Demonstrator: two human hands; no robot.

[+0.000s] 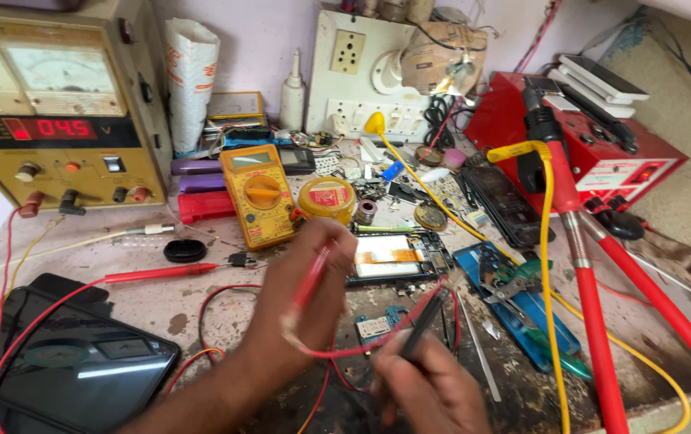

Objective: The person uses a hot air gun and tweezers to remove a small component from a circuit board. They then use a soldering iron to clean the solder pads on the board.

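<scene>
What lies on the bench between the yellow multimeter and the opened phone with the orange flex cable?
In the head view, the left hand holding a red probe fills that stretch.

Illumination is even, soft daylight, apparently entering from the upper right of the frame; the scene is bright overall. Shadows are faint and diffuse, lying close under objects at centre. A pale glare streak crosses the dark tablet screen (56, 354) at lower left. Motion blur affects the left hand (301, 293), its red probe (312, 277) and the right hand (430, 394) at lower centre. Wide-angle distortion bends the power supply (56, 104) at upper left. Background objects remain reasonably sharp.
</scene>
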